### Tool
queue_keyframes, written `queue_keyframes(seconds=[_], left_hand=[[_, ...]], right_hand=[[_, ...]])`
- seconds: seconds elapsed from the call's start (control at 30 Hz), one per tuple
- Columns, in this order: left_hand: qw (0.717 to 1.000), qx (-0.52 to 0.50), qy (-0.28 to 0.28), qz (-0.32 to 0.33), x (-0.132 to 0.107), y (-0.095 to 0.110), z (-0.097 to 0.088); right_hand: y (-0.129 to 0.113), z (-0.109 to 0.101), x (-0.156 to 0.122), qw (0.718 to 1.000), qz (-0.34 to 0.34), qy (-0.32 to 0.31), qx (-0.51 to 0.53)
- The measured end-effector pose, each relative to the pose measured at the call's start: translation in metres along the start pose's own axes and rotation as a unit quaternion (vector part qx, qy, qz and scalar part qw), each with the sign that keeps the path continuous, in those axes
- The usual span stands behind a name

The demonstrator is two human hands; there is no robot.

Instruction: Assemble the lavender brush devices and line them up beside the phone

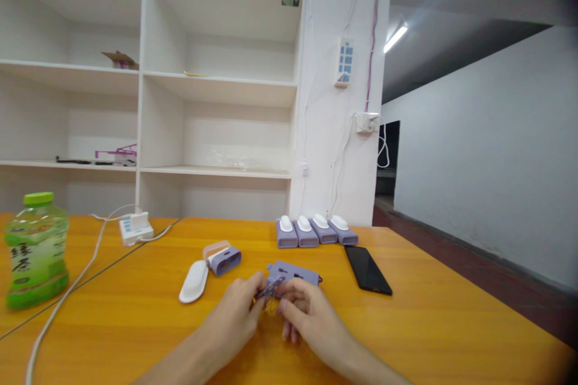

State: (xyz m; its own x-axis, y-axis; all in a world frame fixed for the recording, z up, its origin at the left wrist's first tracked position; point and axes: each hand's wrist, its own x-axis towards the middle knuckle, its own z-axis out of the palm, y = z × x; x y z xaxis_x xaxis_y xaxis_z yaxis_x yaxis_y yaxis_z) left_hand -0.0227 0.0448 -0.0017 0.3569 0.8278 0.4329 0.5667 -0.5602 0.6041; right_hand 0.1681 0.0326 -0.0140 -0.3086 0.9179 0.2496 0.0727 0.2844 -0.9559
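Observation:
My left hand and my right hand meet over the orange table, fingers pinched together on a small purple part. Right behind them lies a flat purple plastic piece. A white oval cover and a purple and peach housing lie to the left of the hands. Several assembled purple units with white tops stand in a row at the back of the table.
A black phone lies right of the hands. A green tea bottle stands at the far left. A white power strip with cables sits near the back edge. White shelving rises behind.

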Motion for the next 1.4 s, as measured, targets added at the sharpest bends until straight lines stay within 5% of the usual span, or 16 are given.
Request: queue_keyframes(seconds=[0.3,0.6,0.87,1.4], left_hand=[[0.999,0.046,0.003,0.006,-0.004,0.024,-0.005],[0.995,0.101,0.012,-0.003,-0.005,0.02,-0.007],[0.993,0.115,0.003,0.002,-0.007,0.017,0.0],[0.997,0.005,-0.039,0.074,-0.008,0.02,-0.004]], right_hand=[[-0.014,0.002,-0.004,0.998,-0.007,0.002,-0.06],[-0.001,0.008,-0.005,0.999,0.019,-0.026,-0.029],[-0.02,0.008,-0.02,0.976,-0.059,0.089,-0.19],[-0.029,-0.004,-0.019,0.924,-0.171,0.038,-0.341]])
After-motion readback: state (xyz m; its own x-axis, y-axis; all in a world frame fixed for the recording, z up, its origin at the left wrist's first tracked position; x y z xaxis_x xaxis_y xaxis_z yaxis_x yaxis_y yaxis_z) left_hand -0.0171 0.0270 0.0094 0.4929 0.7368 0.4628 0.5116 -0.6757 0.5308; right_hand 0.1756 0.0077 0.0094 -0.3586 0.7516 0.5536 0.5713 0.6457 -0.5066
